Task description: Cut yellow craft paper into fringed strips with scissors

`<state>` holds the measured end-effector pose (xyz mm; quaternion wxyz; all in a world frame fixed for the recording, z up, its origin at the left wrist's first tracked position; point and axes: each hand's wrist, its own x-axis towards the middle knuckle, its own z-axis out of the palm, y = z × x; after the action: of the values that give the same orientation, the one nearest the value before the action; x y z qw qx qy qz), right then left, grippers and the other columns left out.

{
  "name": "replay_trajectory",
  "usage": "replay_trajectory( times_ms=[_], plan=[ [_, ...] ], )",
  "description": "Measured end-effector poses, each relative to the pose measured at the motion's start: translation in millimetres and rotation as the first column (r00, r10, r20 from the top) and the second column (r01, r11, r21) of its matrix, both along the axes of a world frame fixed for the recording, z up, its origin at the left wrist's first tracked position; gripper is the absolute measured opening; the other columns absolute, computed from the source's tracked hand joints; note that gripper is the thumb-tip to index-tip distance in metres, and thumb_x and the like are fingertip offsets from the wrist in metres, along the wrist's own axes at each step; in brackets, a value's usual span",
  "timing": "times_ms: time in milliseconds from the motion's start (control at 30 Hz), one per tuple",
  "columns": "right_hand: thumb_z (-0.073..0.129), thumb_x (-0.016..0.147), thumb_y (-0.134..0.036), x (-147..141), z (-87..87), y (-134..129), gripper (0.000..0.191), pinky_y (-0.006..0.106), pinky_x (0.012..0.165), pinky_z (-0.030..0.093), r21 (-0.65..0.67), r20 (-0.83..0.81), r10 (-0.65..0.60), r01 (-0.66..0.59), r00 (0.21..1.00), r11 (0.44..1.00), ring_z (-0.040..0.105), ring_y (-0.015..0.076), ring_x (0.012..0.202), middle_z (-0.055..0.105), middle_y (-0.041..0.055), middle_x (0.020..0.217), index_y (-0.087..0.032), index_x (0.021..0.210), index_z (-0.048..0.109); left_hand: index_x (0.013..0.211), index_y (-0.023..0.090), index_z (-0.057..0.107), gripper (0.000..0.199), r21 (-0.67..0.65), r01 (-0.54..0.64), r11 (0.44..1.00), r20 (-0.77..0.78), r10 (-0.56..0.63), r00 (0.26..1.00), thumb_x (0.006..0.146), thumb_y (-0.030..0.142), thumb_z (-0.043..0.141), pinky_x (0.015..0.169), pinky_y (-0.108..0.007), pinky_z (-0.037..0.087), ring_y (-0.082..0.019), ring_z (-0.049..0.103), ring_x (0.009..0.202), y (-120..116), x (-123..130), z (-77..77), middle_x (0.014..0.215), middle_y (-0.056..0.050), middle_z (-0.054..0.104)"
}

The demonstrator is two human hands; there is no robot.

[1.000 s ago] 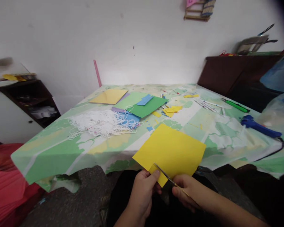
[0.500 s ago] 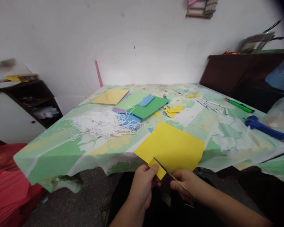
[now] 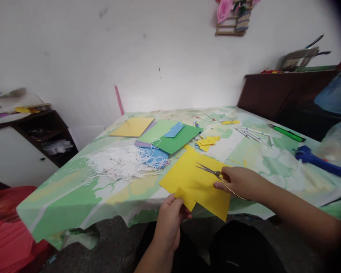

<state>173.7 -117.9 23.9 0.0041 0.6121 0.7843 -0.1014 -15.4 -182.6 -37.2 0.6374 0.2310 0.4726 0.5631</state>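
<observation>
A yellow sheet of paper (image 3: 204,185) lies over the front edge of the table, with a cut notch in its near side. My left hand (image 3: 172,214) pinches the sheet's near left corner between thumb and fingers. Over the sheet's right part, my right hand (image 3: 237,182) holds a pair of scissors (image 3: 211,171) by gold-coloured handles. Their blades point left, slightly parted, above the paper and apart from the cut. Part of the handles is hidden by my right fingers.
Tangled white string (image 3: 122,163) lies left of green paper (image 3: 179,138) and a yellow pad (image 3: 132,127). Yellow scraps (image 3: 207,142), white markers (image 3: 251,134), a green cutter (image 3: 287,133) and a blue glue gun (image 3: 321,161) lie at the right.
My right hand has drawn the scissors out of the cut and raised them up and right over the sheet. My left hand still pinches the paper. The view has tilted up slightly.
</observation>
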Motion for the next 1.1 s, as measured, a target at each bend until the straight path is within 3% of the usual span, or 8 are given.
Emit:
replay_trajectory(
  times_ms=[133, 333, 467, 667, 800, 900, 1000, 1100],
  plan=[
    [0.048, 0.061, -0.059, -9.2, -14.6, -6.3, 0.043, 0.027, 0.051, 0.031, 0.079, -0.010, -0.025, 0.026, 1.000, 0.997, 0.050, 0.0215, 0.064, 0.055, 0.0076, 0.070, -0.017, 0.071, 0.049, 0.062, 0.012, 0.056, 0.011, 0.024, -0.079, 0.997, -0.064, 0.081, 0.995, 0.060, 0.022, 0.054, 0.043, -0.021, 0.039, -0.008, 0.046, 0.044, 5.7, -7.8, 8.2, 0.046, 0.001, 0.051],
    [0.063, 0.052, -0.046, -6.6, -42.2, -3.1, 0.042, 0.030, 0.067, 0.035, 0.186, -0.098, 0.039, -0.021, 0.994, 0.982, 0.048, 0.0251, 0.083, 0.054, 0.0108, 0.085, -0.015, 0.079, 0.051, 0.064, 0.011, 0.056, 0.013, 0.096, -0.084, 0.992, -0.088, 0.092, 0.992, 0.062, 0.024, 0.055, 0.043, -0.021, 0.041, -0.011, 0.053, 0.050, 22.2, -23.8, 28.0, 0.055, -0.002, 0.056],
    [0.060, 0.055, -0.045, 22.0, -41.1, 27.6, 0.038, 0.028, 0.061, 0.035, 0.116, -0.109, 0.024, -0.011, 0.994, 0.993, 0.051, 0.0241, 0.079, 0.055, 0.0098, 0.084, -0.017, 0.079, 0.052, 0.064, 0.012, 0.054, 0.012, 0.089, -0.096, 0.991, -0.103, 0.105, 0.989, 0.063, 0.023, 0.055, 0.050, -0.024, 0.045, -0.013, 0.057, 0.056, 42.5, -33.1, 41.6, 0.062, -0.004, 0.058],
    [0.058, 0.056, -0.045, 73.5, -32.6, 70.1, 0.034, 0.029, 0.052, 0.033, 0.121, -0.106, -0.219, 0.231, 0.970, 0.965, 0.053, 0.0246, 0.065, 0.057, 0.0101, 0.072, -0.016, 0.070, 0.052, 0.067, 0.014, 0.050, 0.011, 0.199, -0.068, 0.978, -0.147, 0.098, 0.984, 0.062, 0.022, 0.055, 0.059, -0.022, 0.046, -0.008, 0.056, 0.057, 76.9, -35.7, 52.5, 0.063, -0.001, 0.058],
    [0.052, 0.063, -0.049, 62.6, -16.0, 78.7, 0.037, 0.030, 0.062, 0.036, 0.216, -0.274, -0.218, 0.281, 0.937, 0.935, 0.052, 0.0246, 0.078, 0.056, 0.0113, 0.086, -0.015, 0.079, 0.050, 0.067, 0.015, 0.048, 0.006, 0.242, -0.032, 0.970, -0.236, 0.090, 0.968, 0.062, 0.018, 0.049, 0.056, -0.023, 0.045, -0.008, 0.054, 0.054, 105.4, -23.0, 49.3, 0.062, 0.002, 0.056],
    [0.051, 0.066, -0.046, 24.2, -6.3, 80.0, 0.031, 0.028, 0.062, 0.038, 0.099, -0.660, -0.062, 0.169, 0.749, 0.981, 0.052, 0.0196, 0.074, 0.057, 0.0067, 0.083, -0.016, 0.076, 0.050, 0.067, 0.015, 0.051, 0.009, 0.268, 0.039, 0.963, -0.344, 0.057, 0.937, 0.058, 0.013, 0.047, 0.050, -0.023, 0.043, -0.009, 0.050, 0.049, 126.0, -7.2, 41.8, 0.056, 0.003, 0.054],
    [0.060, 0.061, -0.036, -17.2, -9.5, 86.8, 0.025, 0.026, 0.062, 0.037, 0.019, -0.912, -0.013, 0.074, 0.410, 0.997, 0.051, 0.0166, 0.070, 0.055, 0.0025, 0.074, -0.016, 0.073, 0.050, 0.058, 0.015, 0.055, 0.008, 0.316, 0.143, 0.938, -0.454, 0.017, 0.891, 0.054, 0.011, 0.049, 0.045, -0.020, 0.036, -0.009, 0.046, 0.045, 138.1, 8.1, 33.6, 0.049, 0.004, 0.052],
    [0.060, 0.059, -0.027, -41.6, -24.5, 98.0, 0.019, 0.024, 0.057, 0.036, -0.008, -0.946, -0.029, 0.066, 0.323, 0.998, 0.047, 0.0123, 0.060, 0.050, -0.0025, 0.062, -0.016, 0.067, 0.047, 0.049, 0.015, 0.056, 0.007, 0.340, 0.226, 0.913, -0.515, -0.021, 0.857, 0.052, 0.011, 0.052, 0.046, -0.019, 0.032, -0.009, 0.044, 0.048, 141.8, 17.0, 26.4, 0.047, 0.004, 0.051]
  ],
)
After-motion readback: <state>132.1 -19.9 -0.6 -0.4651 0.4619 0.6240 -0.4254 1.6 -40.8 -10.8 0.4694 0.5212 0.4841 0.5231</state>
